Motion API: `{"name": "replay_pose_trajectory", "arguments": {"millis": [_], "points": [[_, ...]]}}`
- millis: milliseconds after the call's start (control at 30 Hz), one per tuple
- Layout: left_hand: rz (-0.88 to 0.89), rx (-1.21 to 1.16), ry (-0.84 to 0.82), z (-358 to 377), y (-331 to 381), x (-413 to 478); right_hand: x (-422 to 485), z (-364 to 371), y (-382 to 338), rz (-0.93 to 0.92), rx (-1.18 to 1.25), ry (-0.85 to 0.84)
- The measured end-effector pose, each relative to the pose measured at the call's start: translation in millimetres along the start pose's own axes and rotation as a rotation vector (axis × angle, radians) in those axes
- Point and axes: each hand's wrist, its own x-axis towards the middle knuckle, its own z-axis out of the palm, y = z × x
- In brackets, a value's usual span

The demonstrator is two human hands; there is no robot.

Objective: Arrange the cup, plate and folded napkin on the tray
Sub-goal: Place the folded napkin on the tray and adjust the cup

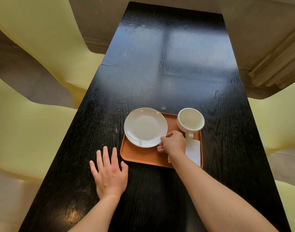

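Right hand (174, 143) fingers pinch plate (145, 127) at its lower-right rim, prob. to slide it inward: plate overhangs tray (143, 156) top-left edge. Left hand (109, 173) flat on desk (176, 72), fingers spread, holding nothing. Cup (190, 120) sits tray's top-right corner, napkin (193, 152) below it w/ arm partly over. Free tray room: lower left.

black wood table (176, 64) | orange tray (140, 156) on it | left grip (109, 173) flat beside tray
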Motion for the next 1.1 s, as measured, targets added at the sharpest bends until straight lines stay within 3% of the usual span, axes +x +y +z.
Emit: {"name": "replay_pose_trajectory", "arguments": {"millis": [433,533,633,767,1100], "points": [[-0.007,-0.01,0.002,-2,2,-1,-20,-31,13,-0.073,0.134,-0.084],[-0.005,-0.007,-0.006,-2,1,-1,-27,-48,33,-0.183,-0.086,0.045],[-0.011,-0.004,-0.008,0,0,-1,-38,-64,54,-0.431,-0.347,0.195],[-0.009,-0.002,-0.009,2,0,-1,-45,-69,73,-0.605,-0.529,0.161],[0.001,0.011,-0.01,2,-1,0,-42,-68,73,-0.592,-0.559,0.113]]}}
